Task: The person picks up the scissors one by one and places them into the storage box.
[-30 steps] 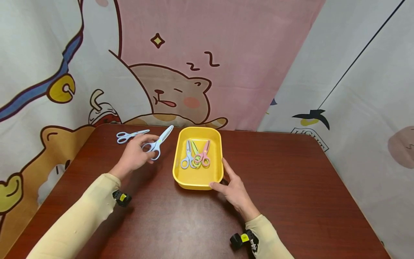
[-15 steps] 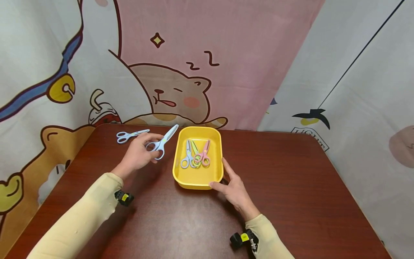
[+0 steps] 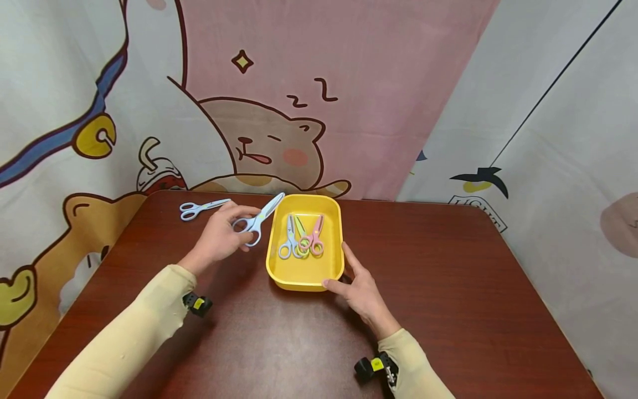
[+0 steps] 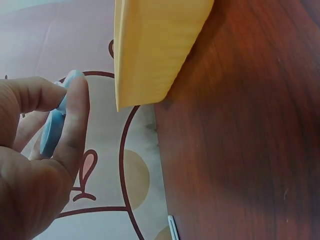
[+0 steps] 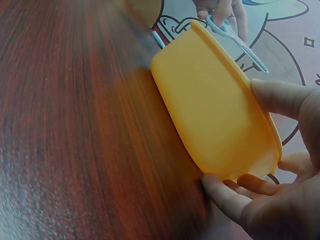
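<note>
My left hand (image 3: 221, 235) pinches light blue scissors (image 3: 256, 221) by their handle loops, in the air at the left side of the yellow tray (image 3: 304, 278). Their blades point up and right, the tips overlapping the tray's far left corner in the head view. Thumb at the rim and fingers along the outer wall, my right hand (image 3: 366, 296) grips the tray's near right corner. Inside the tray lie blue scissors (image 3: 289, 241), green scissors (image 3: 301, 233) and pink scissors (image 3: 314, 238); the pink pair partly covers the green one.
Another pair of light blue scissors (image 3: 196, 209) lies at the back left of the dark wooden table (image 3: 438, 288), its blade end right behind my left hand. A cartoon-printed cloth (image 3: 389, 100) hangs along the table's back edge.
My left hand has moved right with the blue scissors, bringing the blade tips to the tray's rim. The right hand and the tray have stayed in place.
</note>
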{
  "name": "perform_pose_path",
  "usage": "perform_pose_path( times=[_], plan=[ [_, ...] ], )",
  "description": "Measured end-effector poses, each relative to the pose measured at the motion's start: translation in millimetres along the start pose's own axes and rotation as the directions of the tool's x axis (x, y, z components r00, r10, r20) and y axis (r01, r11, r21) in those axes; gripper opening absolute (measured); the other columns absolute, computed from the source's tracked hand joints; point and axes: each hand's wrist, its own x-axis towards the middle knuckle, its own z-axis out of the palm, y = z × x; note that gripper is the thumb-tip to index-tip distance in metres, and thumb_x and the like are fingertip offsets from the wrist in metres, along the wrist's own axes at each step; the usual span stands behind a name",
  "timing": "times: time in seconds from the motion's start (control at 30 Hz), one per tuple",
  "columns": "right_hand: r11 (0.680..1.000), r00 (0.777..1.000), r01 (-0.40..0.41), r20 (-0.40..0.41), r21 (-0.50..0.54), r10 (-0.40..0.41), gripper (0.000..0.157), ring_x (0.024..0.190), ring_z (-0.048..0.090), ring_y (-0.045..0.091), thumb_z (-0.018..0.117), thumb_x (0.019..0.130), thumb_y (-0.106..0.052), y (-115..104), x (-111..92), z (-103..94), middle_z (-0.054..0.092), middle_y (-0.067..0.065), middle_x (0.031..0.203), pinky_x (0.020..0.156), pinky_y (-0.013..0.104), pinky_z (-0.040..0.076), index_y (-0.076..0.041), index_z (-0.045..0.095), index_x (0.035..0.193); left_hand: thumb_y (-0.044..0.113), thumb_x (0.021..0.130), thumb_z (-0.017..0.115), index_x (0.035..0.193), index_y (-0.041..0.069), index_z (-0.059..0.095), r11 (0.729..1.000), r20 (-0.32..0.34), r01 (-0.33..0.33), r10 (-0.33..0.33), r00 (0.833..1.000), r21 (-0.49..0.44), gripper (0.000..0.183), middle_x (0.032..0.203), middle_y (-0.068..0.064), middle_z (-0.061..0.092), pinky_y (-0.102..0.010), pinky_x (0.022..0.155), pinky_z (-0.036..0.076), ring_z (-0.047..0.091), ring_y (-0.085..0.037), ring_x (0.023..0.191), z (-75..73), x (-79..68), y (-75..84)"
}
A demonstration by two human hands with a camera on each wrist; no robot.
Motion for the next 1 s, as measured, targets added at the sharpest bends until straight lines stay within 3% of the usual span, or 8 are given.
perform_pose_path(
  times=[0.1,0.33,0.6,1.0],
  plan=[
    [1.0,1.0,0.0,-0.003,-0.002,0.0,0.101,0.145,0.043,0.037,0.082,0.086,-0.007,0.7,0.9,-0.2,0.026,0.007,0.17,0.086,0.026,0.055,-0.023,0.023,0.166,-0.013,0.082,0.073,0.129,0.001,0.068,1.0,0.008,0.009,-0.009,1.0,-0.008,0.049,0.102,-0.018,0.047,-0.043,0.057,0.062,0.061,-0.036,0.089,1.7,0.8,3.3],
    [1.0,1.0,-0.002,-0.01,-0.013,0.002,0.102,0.146,0.042,0.037,0.083,0.085,-0.007,1.1,1.6,-0.5,0.026,0.006,0.169,0.087,0.026,0.054,-0.025,0.023,0.166,-0.013,0.08,0.073,0.128,0.001,0.069,0.999,0.031,0.017,-0.016,0.999,-0.035,0.05,0.105,-0.023,0.048,-0.035,0.053,0.06,0.061,-0.032,0.085,5.1,2.9,9.0],
    [1.0,1.0,0.007,-0.004,-0.002,-0.007,0.101,0.142,0.046,0.038,0.082,0.085,-0.006,1.1,0.8,-0.2,0.029,0.009,0.168,0.084,0.024,0.054,-0.023,0.024,0.166,-0.011,0.082,0.071,0.128,0.003,0.069,0.999,0.063,0.028,-0.027,0.998,-0.02,0.049,0.109,-0.018,0.051,-0.045,0.058,0.062,0.057,-0.035,0.093,8.5,6.1,16.3],
    [1.0,1.0,0.006,-0.005,0.002,-0.006,0.102,0.143,0.045,0.036,0.082,0.085,-0.004,0.2,0.5,0.6,0.029,0.007,0.168,0.085,0.024,0.054,-0.024,0.022,0.166,-0.011,0.082,0.07,0.129,0.002,0.069,0.997,0.124,0.069,-0.066,0.99,-0.02,0.048,0.114,-0.018,0.052,-0.044,0.06,0.062,0.056,-0.033,0.099,12.4,10.5,26.7]
  ],
)
